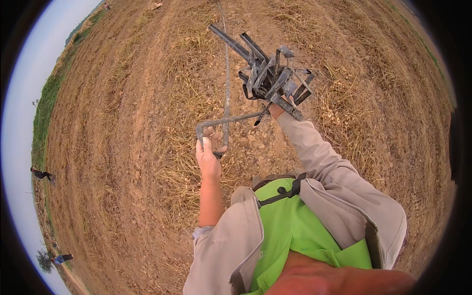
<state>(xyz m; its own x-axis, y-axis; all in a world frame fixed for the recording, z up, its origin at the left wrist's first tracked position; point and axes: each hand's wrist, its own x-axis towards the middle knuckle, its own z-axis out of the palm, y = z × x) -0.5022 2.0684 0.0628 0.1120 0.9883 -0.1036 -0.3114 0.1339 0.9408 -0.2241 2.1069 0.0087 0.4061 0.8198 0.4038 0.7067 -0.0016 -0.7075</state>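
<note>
I have wide room around both hands: brown furrowed soil spreads out ahead of the grip and to either side of it. Far off to the left of the hands the field ends at a green grassy bank under pale sky. The edges closest behind the grip are the wearer's own beige zip-front jacket, bright green cloth shirt and black knotted cord.

I read the left hand as grasping a bend in a flat grey flexible strip, thumb laid against it and fingers curled inside the loop. From that grip one side of the strip crosses rightward to the other hand; another leads away ahead along the soil. The right hand is clenched on a tangled dark-grey bundle of folded strip, whose ends poke out ahead and to both sides; most of its fingers are hidden behind the folds, so I can't tell exactly how tightly they close.

I count two hands, one bundle and one length running off from it; the folds overlap too much for me to number. Straw-coloured dried plants lie in rows on both sides of the grip, too many to count. Far to the left I make out two people, one in dark clothing and one in a blue top, with a single leafy tree beside the second
</note>
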